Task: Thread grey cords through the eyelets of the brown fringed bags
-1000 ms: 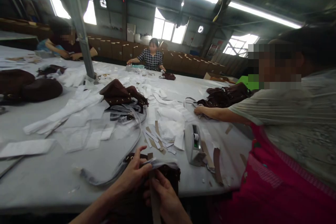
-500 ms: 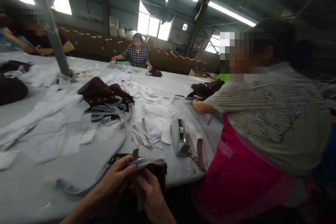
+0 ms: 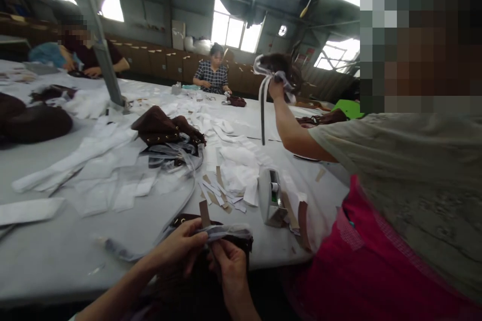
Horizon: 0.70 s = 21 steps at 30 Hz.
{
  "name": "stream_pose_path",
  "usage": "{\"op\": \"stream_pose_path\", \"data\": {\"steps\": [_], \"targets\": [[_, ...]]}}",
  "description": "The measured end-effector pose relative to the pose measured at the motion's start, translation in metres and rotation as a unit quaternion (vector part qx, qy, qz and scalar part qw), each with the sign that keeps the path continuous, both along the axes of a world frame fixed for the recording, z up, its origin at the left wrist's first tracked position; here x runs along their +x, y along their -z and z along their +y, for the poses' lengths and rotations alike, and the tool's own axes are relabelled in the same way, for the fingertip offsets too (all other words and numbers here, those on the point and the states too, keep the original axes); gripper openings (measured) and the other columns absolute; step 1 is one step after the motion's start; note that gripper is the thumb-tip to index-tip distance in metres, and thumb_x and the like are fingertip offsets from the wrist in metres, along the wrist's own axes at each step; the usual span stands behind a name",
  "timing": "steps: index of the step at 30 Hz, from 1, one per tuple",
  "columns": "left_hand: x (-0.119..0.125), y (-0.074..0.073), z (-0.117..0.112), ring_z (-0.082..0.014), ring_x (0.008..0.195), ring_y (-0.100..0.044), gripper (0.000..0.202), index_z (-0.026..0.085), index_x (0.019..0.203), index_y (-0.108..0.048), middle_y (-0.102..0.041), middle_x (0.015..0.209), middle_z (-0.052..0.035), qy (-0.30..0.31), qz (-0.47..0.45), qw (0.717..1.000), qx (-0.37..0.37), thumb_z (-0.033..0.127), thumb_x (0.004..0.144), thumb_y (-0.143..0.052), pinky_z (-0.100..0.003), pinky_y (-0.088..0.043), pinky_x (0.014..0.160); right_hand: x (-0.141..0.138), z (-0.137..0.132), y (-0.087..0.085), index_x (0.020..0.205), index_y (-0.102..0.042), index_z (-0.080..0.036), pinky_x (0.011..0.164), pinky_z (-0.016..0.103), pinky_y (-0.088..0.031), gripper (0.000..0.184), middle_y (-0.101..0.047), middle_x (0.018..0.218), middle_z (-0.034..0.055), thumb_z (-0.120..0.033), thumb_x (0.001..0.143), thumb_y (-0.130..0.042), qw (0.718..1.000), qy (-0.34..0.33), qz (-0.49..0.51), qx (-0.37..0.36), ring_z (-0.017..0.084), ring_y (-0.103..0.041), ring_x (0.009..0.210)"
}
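At the near table edge, a dark brown bag (image 3: 246, 250) with metal eyelets lies under my hands. A strap wrapped in clear plastic (image 3: 233, 231) runs across its top. My left hand (image 3: 185, 242) is closed on this wrapped strap, thumb on top. Just beside it a brown paper strip (image 3: 204, 213) sticks up behind the strap. My right hand (image 3: 229, 259) is closed in a pinch below the strap, at the lower part of the strip; its fingertips are partly hidden. The bag's lower part is in dark shadow.
A tape dispenser (image 3: 271, 198) stands right of cut paper strips (image 3: 216, 193). Another brown bag (image 3: 161, 128) sits among white paper sheets (image 3: 90, 175). A co-worker in a pink apron (image 3: 361, 246) is close on my right, arm raised with a wrapped brown bag (image 3: 282, 67). A pole (image 3: 101, 50) rises at left.
The co-worker on the right has lifted a brown bag off the table and come closer. My view has shifted slightly left. My hands stay at the strap and strip.
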<state>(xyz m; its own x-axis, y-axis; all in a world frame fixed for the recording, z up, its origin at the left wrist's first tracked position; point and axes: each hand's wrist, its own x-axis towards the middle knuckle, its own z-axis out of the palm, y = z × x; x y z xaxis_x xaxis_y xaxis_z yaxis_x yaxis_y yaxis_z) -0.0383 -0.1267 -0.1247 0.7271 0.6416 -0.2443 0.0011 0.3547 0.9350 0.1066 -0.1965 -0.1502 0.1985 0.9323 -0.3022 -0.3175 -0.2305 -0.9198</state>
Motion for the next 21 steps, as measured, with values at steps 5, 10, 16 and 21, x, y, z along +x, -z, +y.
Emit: {"op": "stream_pose_path", "data": {"steps": [5, 10, 16, 21], "targets": [[0.001, 0.007, 0.002, -0.0047, 0.033, -0.044, 0.045, 0.014, 0.1, -0.055, -0.054, 0.063, 0.0032, -0.057, -0.046, 0.997, -0.032, 0.05, 0.075, -0.065, -0.016, -0.036, 0.031, 0.012, -0.004, -0.004, 0.095, -0.066, -0.016, 0.049, 0.023, -0.044, 0.046, -0.067, 0.065, 0.003, -0.049, 0.066, -0.078, 1.0, -0.017, -0.02, -0.002, 0.013, -0.056, 0.05], [0.002, 0.01, 0.005, -0.0038, 0.03, -0.041, 0.036, 0.014, 0.087, -0.055, -0.054, 0.061, 0.0031, -0.053, -0.051, 0.995, -0.064, 0.047, 0.076, -0.064, -0.015, -0.029, 0.028, 0.032, -0.022, -0.011, 0.109, -0.062, -0.022, 0.084, 0.037, -0.049, 0.06, -0.07, 0.101, 0.0091, -0.039, 0.056, -0.086, 0.991, -0.113, 0.019, 0.068, 0.027, -0.064, 0.098], [-0.001, -0.002, 0.003, -0.0052, 0.03, -0.041, 0.029, 0.016, 0.091, -0.058, -0.053, 0.061, 0.0046, -0.022, 0.003, 0.999, -0.045, 0.041, 0.077, -0.061, -0.016, -0.029, 0.029, 0.044, -0.014, -0.022, 0.086, -0.072, -0.027, 0.07, 0.033, -0.049, 0.016, -0.066, 0.077, 0.0041, -0.04, 0.08, -0.065, 0.944, -0.07, -0.29, 0.138, 0.022, -0.062, 0.073], [-0.002, -0.013, 0.002, -0.0065, 0.035, -0.038, 0.027, 0.016, 0.096, -0.064, -0.051, 0.059, 0.0048, 0.019, 0.069, 0.997, 0.023, 0.032, 0.076, -0.059, -0.018, -0.031, 0.033, 0.041, 0.013, -0.037, 0.081, -0.075, -0.029, 0.078, 0.033, -0.047, 0.012, -0.068, 0.095, 0.0057, -0.031, 0.081, -0.063, 0.895, -0.072, -0.39, 0.203, 0.024, -0.061, 0.088]]}}
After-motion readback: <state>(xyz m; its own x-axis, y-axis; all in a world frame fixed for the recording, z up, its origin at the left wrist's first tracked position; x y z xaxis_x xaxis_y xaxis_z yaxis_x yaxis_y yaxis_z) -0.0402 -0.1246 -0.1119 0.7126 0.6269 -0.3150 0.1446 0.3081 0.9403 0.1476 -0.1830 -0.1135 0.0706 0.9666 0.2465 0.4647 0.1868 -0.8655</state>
